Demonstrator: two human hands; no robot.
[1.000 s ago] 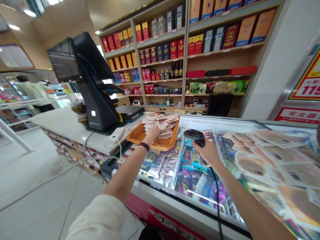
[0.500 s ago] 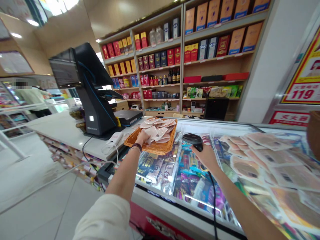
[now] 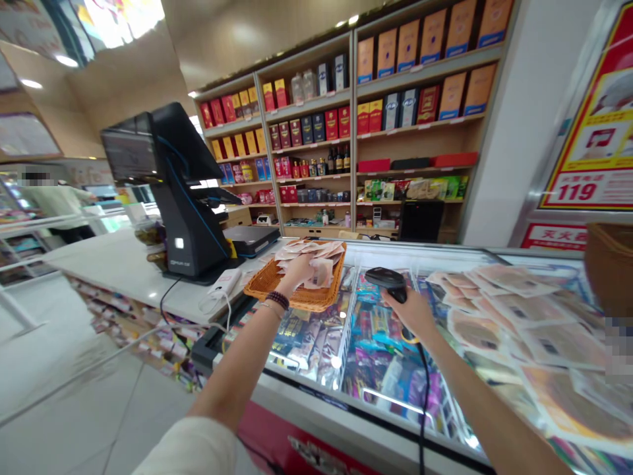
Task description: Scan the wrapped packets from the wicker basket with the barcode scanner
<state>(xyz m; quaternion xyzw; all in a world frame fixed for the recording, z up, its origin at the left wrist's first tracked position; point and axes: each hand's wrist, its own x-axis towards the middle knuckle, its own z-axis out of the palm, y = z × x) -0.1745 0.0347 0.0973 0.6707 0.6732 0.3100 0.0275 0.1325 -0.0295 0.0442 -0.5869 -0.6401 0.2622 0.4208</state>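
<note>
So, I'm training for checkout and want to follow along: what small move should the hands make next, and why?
Probably lift one of the packets clear of the wicker basket and bring it to the scanner: the left hand is in among them, and the right hand holds the scanner just right of the basket.

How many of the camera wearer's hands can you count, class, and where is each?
2: the left hand is at the packets in the basket; the right hand holds the scanner, right of the basket. Neither is hidden.
</note>
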